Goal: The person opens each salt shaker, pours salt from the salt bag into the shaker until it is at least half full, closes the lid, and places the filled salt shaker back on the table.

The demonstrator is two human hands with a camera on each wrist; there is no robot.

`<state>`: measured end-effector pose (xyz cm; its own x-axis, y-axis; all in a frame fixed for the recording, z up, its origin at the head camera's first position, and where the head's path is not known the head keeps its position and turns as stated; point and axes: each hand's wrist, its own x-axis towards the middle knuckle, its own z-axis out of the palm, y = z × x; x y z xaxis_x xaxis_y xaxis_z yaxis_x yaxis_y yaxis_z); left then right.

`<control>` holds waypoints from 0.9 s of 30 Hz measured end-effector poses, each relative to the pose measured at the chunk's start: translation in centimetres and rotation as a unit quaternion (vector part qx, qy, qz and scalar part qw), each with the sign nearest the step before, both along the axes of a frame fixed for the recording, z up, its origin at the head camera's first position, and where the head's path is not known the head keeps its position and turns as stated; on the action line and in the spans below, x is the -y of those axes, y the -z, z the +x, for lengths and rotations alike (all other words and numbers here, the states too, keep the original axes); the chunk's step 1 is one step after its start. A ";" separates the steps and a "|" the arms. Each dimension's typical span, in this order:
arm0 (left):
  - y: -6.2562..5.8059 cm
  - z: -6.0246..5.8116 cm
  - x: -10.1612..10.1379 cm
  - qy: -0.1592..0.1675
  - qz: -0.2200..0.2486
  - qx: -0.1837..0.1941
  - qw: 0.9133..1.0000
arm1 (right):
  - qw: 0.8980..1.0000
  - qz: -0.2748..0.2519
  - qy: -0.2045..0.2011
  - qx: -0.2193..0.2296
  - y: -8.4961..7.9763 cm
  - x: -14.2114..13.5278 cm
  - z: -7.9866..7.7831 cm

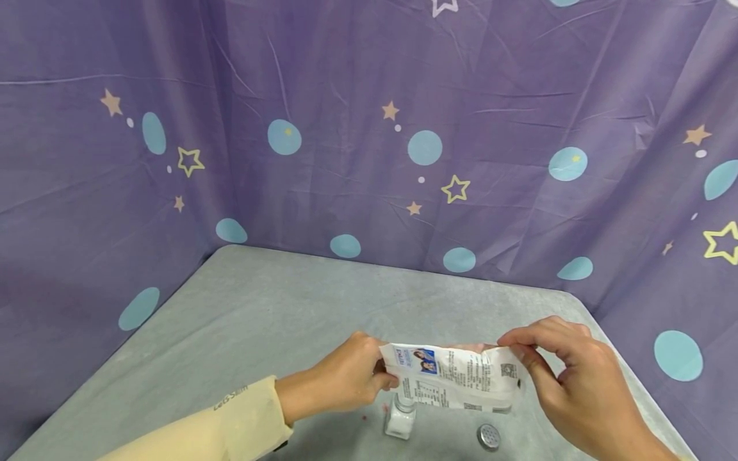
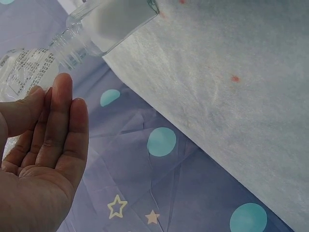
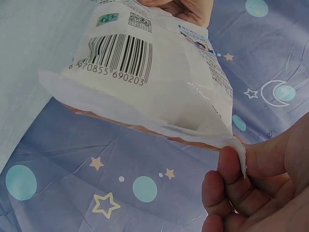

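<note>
A white printed packet point(image 1: 455, 378), with a barcode and small pictures, is stretched between both hands above the table. The left hand point(image 1: 348, 374) holds its left end between thumb and fingers. At the other end, the right hand point(image 1: 576, 378) pinches an upper corner; in the right wrist view thumb and fingers grip the packet's edge point(image 3: 145, 128). Under the packet stands a small glass shaker bottle point(image 1: 400, 419) with white contents and no cap on its threaded neck. A perforated metal lid point(image 1: 489, 436) lies to the bottle's right. The packet's contents are hidden.
A grey-covered table point(image 1: 277, 301) spreads below the hands, with small red specks near the bottle. Purple curtains point(image 1: 346, 83) with stars and blue dots enclose its back and sides. Something with a greyish edge point(image 1: 501, 410) shows partly from behind the packet.
</note>
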<state>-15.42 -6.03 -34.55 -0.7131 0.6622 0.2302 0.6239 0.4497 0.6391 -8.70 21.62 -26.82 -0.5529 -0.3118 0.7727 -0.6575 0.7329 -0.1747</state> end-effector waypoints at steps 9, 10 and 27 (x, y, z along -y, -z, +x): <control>0.1 0.0 0.0 -0.002 -0.004 -0.011 1.000 | 1.000 0.000 0.005 0.012 0.0 0.1 0.1; 0.1 0.0 0.0 -0.002 -0.003 -0.012 1.000 | 1.000 0.001 0.007 0.014 0.0 0.1 0.1; 0.1 0.0 -0.2 0.012 0.012 0.008 1.000 | 0.999 0.005 0.030 0.037 0.3 -0.4 0.1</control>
<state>-15.41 -5.88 -34.64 -0.7015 0.6732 0.2339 0.6231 0.4201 0.6598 -8.56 22.01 -27.14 -0.6263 -0.2841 0.7260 -0.5976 0.7729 -0.2131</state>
